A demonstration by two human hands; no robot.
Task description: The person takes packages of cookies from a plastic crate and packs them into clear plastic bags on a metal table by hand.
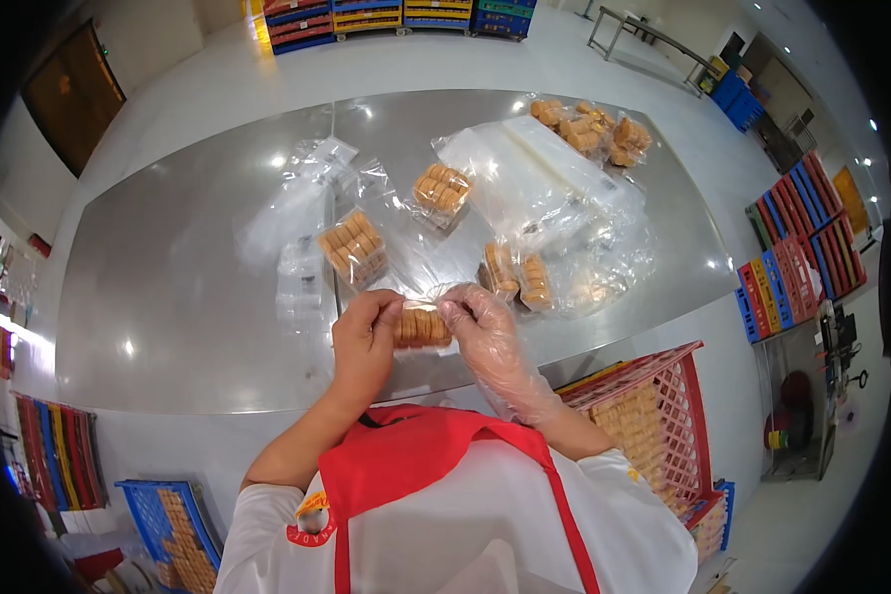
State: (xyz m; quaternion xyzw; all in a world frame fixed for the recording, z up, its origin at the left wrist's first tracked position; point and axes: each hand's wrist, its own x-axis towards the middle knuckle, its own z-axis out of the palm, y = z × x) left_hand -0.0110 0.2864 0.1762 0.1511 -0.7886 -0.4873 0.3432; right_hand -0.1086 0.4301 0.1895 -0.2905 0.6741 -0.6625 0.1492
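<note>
One left hand (364, 342) and one right hand (487, 337) are seen, with one biscuit pack (421, 327) held between them. Beyond, two bagged portions (352, 246) are counted; to the right, two biscuit rows (535, 281). The far-right heap (584, 129) cannot be counted. Four crate stacks (366, 18) are seen far off; one red crate (681, 416), near right; one blue crate (144, 515), near left.

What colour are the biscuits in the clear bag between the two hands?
Those biscuits are golden brown; they show in the head view.
</note>
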